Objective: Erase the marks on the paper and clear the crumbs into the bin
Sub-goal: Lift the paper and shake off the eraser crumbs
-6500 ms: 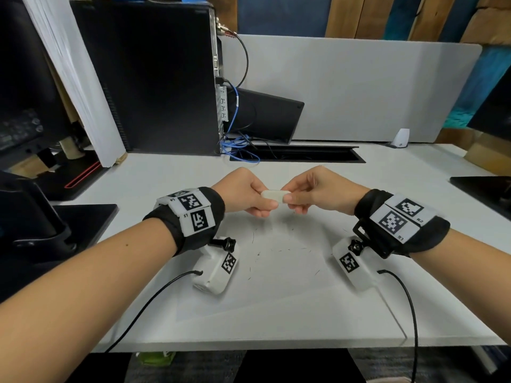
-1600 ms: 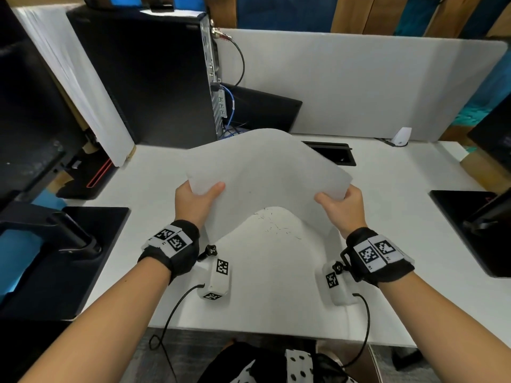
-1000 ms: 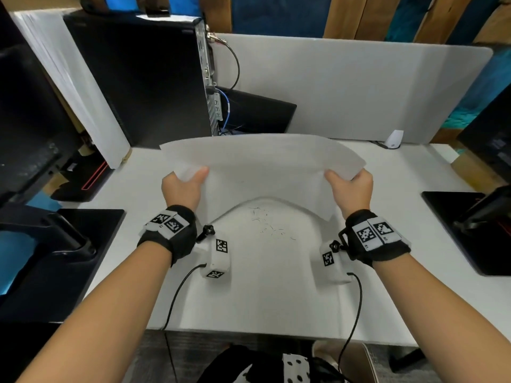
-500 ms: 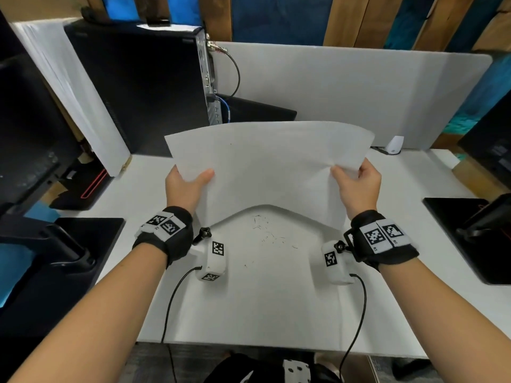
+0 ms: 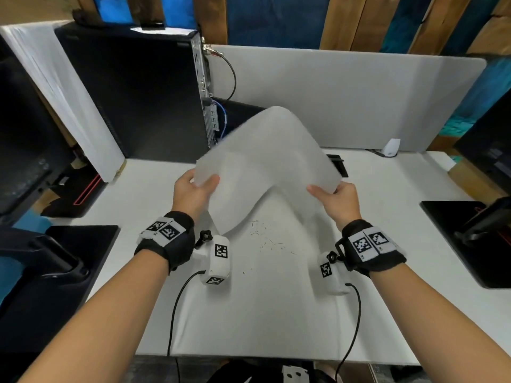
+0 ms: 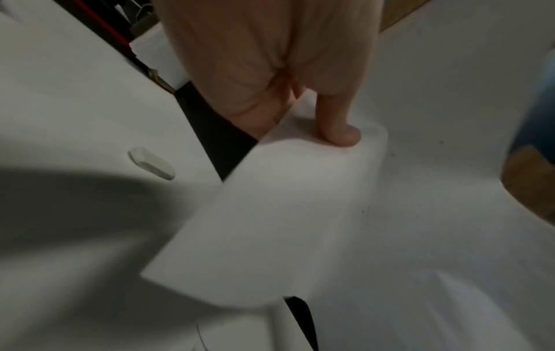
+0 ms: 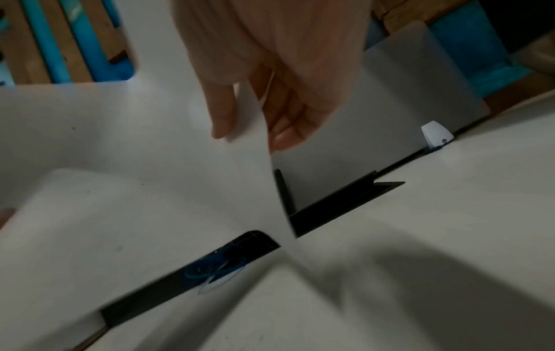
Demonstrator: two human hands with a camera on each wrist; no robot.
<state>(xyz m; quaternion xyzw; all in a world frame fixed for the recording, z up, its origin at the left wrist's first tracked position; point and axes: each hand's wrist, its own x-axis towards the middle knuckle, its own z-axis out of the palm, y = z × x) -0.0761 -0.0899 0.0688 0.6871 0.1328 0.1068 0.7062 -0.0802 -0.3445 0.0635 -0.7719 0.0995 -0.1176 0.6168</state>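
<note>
Since the paper sheet (image 5: pixel 265 167) has gone from taut half a second ago to buckled upward, we read a shake; left hand (image 5: pixel 190 193) and right hand (image 5: pixel 338 199) pinch its side edges above the desk (image 5: pixel 387 230). Eraser crumbs (image 5: pixel 266 239) remain on the desk; no bin in view.

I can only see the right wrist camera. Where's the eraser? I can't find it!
Observer: The small white oblong eraser lies on the white desk, off the left edge of the large white paper sheet.
Child: Is the other hand holding the paper too?
Observer: Yes, the left hand pinches that edge, thumb on top.
Child: Where are the crumbs?
Observer: Dark eraser crumbs lie on the sheet's flat near part, between the wrists.
</note>
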